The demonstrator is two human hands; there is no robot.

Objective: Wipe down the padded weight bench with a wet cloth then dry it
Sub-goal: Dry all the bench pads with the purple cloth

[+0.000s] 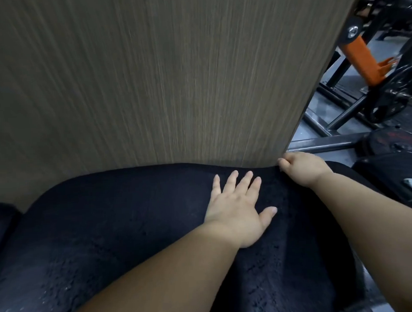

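While my left hand (pixel 237 215) lies flat, fingers spread, on the dark navy terry cloth (pixel 132 216) draped over the black padded counter (pixel 2 223), my right hand (pixel 303 168), at one o'clock, pinches the cloth's far edge beneath a brown wood-grain panel (pixel 151 76).

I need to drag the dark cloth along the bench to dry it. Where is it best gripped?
Probably the far right corner of the cloth, pinched from the right, as the right hand does. It lies flat, so only edges offer a fold, and the wood panel blocks the far edge. The left hand presses its middle flat.
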